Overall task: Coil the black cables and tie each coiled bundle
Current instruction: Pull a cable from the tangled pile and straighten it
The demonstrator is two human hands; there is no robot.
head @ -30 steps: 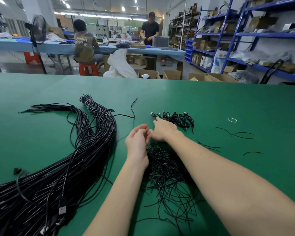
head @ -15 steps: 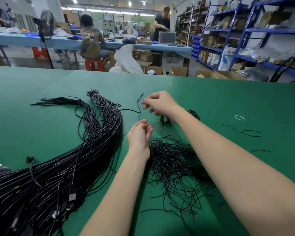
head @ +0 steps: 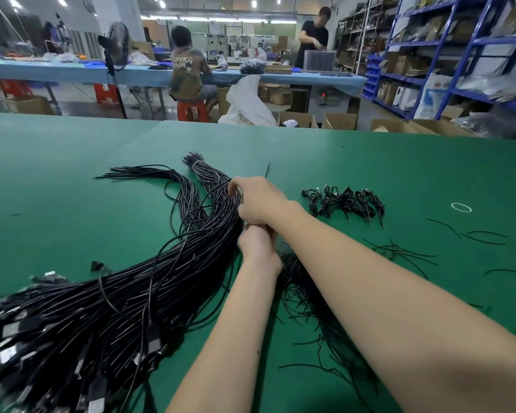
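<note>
Nearest, at lower left: big sheaf of black cables (head: 108, 311) sprawled over the green table (head: 385, 162), plug ends fanned toward the near edge, far ends tapering away up the middle. Just right of it, under the forearms: loose heap of thin black ties (head: 316, 296), strands straggling outward. Mid-table: left hand (head: 258, 242) at the sheaf's right flank, fingers curled but tucked beneath the other hand, so what they pinch cannot be told. Right hand (head: 258, 199) crossed over just beyond, fingertips curled into the cables, gripping strands at the sheaf's upper right edge. Further right, apart from the hands: row of coiled bundles (head: 344, 202) lying side by side. Beyond those, a small white ring (head: 461, 207) and a few stray ties (head: 477, 235). Far end of the sheaf banded by a pale tie (head: 197, 164). Past the table: cardboard boxes (head: 338, 120), a seated person (head: 189, 74) on a red stool, a standing person (head: 315, 34), blue shelving (head: 456, 49) on the right.
</note>
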